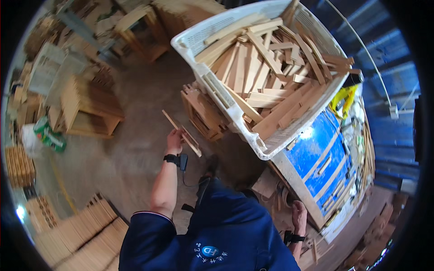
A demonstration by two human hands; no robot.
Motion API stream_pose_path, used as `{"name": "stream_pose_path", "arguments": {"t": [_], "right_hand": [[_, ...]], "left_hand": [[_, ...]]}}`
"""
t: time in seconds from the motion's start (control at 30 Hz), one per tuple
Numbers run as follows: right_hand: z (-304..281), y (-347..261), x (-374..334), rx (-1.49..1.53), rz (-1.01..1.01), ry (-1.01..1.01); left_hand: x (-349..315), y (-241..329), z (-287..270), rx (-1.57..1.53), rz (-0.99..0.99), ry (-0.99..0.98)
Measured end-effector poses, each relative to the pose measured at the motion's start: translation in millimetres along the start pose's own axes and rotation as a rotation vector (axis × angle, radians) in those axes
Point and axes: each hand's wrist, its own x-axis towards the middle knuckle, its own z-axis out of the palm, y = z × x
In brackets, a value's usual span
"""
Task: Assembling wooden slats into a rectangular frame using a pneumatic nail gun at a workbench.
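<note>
My left hand (175, 140) is out in front of me over the floor, closed around thin wooden strips (193, 148). One strip is longer and sticks out past the fingers at both ends; a second runs close beside it. Low on the right, my right hand (298, 215) hangs beside the edge of a blue-topped workbench (302, 156). Its fingers are too small and dim to make out, and nothing clearly shows in them. A large white plastic crate (235, 115), heaped with loose wooden offcuts (266, 67), stands ahead to the right.
Below the crate stands a wooden frame piece (201, 110). Stacked wooden panels (88, 108) are at the left, with more stacks (86, 230) at the lower left. A green bag (49, 134) lies by them. Yellow material (344, 101) and wood strips lie on the workbench, near a blue wall (393, 67).
</note>
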Motion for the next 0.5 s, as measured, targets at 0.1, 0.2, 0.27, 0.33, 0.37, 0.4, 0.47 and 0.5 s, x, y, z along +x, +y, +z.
{"name": "stream_pose_path", "arguments": {"t": [0.1, 0.2, 0.27, 0.33, 0.37, 0.4, 0.47, 0.5], "right_hand": [[19.2, -2.3, -42.9, 0.074, 0.122, 0.047], [35.6, 2.6, -67.8, 0.122, 0.168, 0.098], [41.4, 1.5, -83.5, 0.112, 0.205, 0.139], [45.8, 1.2, -93.6, 0.106, 0.233, 0.168], [47.6, 1.1, -94.7, 0.087, 0.215, 0.184], [49.5, 1.6, -95.4, 0.069, 0.197, 0.199], [48.9, -0.8, -107.8, 0.081, 0.226, 0.223], [47.6, -1.4, -113.3, 0.084, 0.235, 0.239]], "left_hand": [[38.1, -8.8, 45.9, 0.011, -0.008, 0.126], [68.6, -10.7, 57.3, 0.133, -0.008, -0.031], [77.2, -20.5, 83.1, 0.117, -0.079, -0.023], [88.7, -28.8, 96.9, 0.162, -0.070, 0.074], [96.6, -33.4, 94.2, 0.175, -0.069, 0.063], [103.9, -36.2, 89.1, 0.105, -0.055, 0.091], [111.2, -42.8, 88.6, 0.055, -0.057, 0.094], [113.1, -42.8, 92.1, 0.096, -0.061, 0.050]]}}
